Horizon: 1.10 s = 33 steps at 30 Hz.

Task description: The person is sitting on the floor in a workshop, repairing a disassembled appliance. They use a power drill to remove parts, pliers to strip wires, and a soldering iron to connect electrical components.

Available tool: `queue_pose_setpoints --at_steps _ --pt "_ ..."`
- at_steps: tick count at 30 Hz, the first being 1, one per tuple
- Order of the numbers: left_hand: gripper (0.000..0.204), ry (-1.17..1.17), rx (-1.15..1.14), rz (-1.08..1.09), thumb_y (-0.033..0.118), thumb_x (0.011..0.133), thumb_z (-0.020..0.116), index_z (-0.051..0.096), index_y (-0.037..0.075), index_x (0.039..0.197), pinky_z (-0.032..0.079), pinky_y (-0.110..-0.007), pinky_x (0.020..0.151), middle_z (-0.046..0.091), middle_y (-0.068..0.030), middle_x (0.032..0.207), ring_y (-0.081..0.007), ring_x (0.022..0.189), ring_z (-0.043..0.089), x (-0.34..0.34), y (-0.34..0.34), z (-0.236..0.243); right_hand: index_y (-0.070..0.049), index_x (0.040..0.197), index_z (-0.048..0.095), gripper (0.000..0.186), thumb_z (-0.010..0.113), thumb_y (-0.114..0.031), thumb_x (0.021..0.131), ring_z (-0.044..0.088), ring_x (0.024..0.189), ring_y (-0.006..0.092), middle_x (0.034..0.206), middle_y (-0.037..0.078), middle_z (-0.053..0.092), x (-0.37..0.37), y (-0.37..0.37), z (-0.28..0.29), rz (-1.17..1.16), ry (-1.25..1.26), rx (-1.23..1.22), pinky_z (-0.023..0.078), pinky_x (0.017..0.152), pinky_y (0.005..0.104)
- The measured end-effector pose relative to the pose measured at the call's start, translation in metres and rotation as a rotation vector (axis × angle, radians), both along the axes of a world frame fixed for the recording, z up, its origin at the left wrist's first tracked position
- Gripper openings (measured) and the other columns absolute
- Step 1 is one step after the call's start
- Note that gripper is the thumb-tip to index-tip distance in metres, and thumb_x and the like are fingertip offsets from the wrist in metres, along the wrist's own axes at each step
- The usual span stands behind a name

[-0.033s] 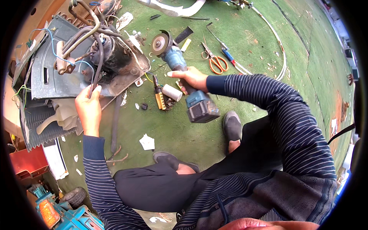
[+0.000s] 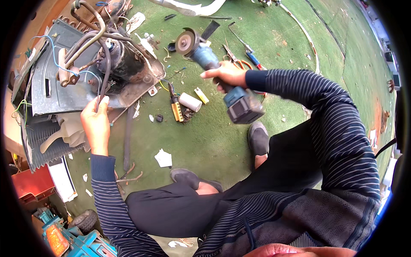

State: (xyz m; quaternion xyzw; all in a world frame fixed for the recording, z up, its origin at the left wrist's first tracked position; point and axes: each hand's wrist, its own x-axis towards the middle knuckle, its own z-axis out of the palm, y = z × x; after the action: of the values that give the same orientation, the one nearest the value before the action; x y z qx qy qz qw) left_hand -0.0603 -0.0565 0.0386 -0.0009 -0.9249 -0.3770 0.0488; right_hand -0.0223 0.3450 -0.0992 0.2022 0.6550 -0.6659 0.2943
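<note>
My right hand is wrapped round the handle of a blue and black cordless angle grinder, held above the green floor. Its round disc and dark guard point to the far left, and its battery faces near right. My left hand pinches the lower end of a dark tube. That tube bends down from the pipework over a grey metal appliance chassis. Behind it sits a black rounded compressor, with a thin blue wire looping across the front.
Yellow-handled pliers, a white cylinder and a yellow lighter-like piece lie on the floor. Orange-handled scissors are partly behind my right hand. A white hose curves at far right. A red box stands at left.
My right hand has carried the angle grinder to the right and slightly farther off, now covering part of the scissors. My left hand has shifted slightly left, still gripping the tube.
</note>
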Motion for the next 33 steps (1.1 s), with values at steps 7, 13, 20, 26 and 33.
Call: queue_pose_setpoints --at_steps 7,13,20,26,33 --pt "0.026 -0.031 0.039 0.011 0.018 0.101 0.073 0.075 -0.004 0.114 0.049 -0.027 0.077 0.07 0.0002 0.089 -0.0074 0.082 0.059 -0.003 0.007 -0.014 0.0 0.097 0.062 0.031 0.073 -0.026 0.084 0.064 0.058 0.0175 0.081 0.006 0.065 -0.018 0.216 -0.04 -0.16 0.152 0.381 0.055 0.048 0.0341" --pt "0.028 -0.077 -0.027 0.026 0.02 0.104 0.07 0.074 -0.004 0.118 0.053 -0.028 0.086 0.076 -0.0051 0.102 -0.01 0.09 0.068 -0.005 -0.006 -0.021 -0.006 0.078 0.063 0.026 0.073 -0.029 0.079 0.066 0.06 0.0176 0.074 0.005 0.064 -0.031 0.308 -0.107 -0.222 0.165 0.569 0.054 0.056 0.0352" --pt "0.026 -0.067 0.046 0.05 0.018 0.103 0.071 0.074 -0.004 0.118 0.052 -0.027 0.09 0.076 -0.0058 0.103 -0.0102 0.095 0.067 -0.003 -0.013 -0.02 -0.005 0.083 0.072 0.031 0.074 -0.035 0.081 0.07 0.065 0.0194 0.078 0.008 0.072 -0.038 0.329 -0.134 -0.145 0.068 0.699 0.056 0.06 0.0349" --pt "0.024 -0.04 0.081 0.029 0.016 0.102 0.072 0.075 -0.004 0.115 0.052 -0.026 0.086 0.076 -0.0035 0.1 -0.0085 0.091 0.067 -0.006 -0.005 -0.02 -0.003 0.101 0.075 0.05 0.072 -0.047 0.079 0.072 0.074 0.0233 0.09 0.011 0.075 -0.028 0.344 -0.146 -0.016 -0.01 0.803 0.057 0.061 0.0422" --pt "0.024 -0.034 0.06 0.033 0.017 0.102 0.073 0.076 -0.003 0.115 0.051 -0.025 0.082 0.075 -0.0024 0.098 -0.0075 0.087 0.065 -0.004 -0.002 -0.02 0.004 0.111 0.073 0.059 0.071 -0.047 0.081 0.075 0.097 0.0371 0.109 0.024 0.074 -0.037 0.335 -0.121 0.196 -0.056 1.168 0.061 0.08 0.0522"
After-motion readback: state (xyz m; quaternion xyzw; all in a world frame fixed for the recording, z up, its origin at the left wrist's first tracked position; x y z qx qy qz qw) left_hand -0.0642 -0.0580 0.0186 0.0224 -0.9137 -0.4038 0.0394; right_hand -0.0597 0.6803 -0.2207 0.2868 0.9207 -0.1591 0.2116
